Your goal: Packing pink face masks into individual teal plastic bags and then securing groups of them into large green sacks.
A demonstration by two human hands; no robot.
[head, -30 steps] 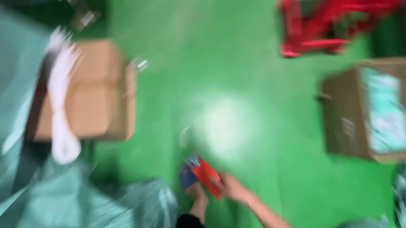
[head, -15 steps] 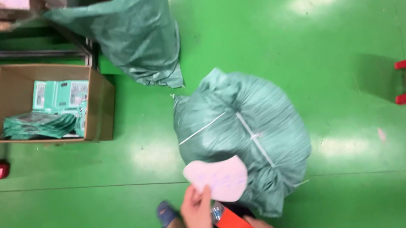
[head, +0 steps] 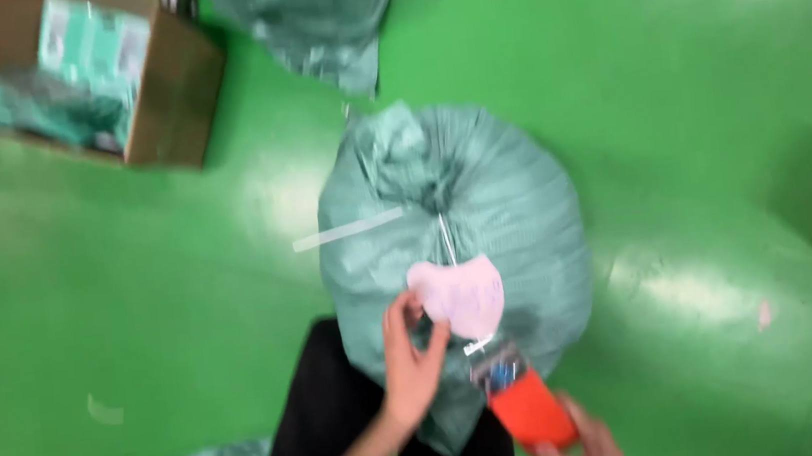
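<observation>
Nearest to me, my right hand (head: 590, 445) sits low at the frame's edge, its grip closed around an orange-red tool with a dark tip (head: 525, 401); I take it for a tape or label dispenser, though blur leaves that unsure. Just left of it my left hand (head: 408, 363) pinches the lower edge of a pale pink label (head: 459, 298) against the front of a tied green woven sack (head: 456, 223) that stands on the green floor (head: 662, 80), between my dark trouser legs (head: 321, 423). I judge the step in hand to be fixing that label to the sack. The next move calls for holding the label flat while the tool's tip meets it squarely. Farther off lie an open cardboard box (head: 161, 93) with teal packets and a second green sack (head: 313, 11).
</observation>
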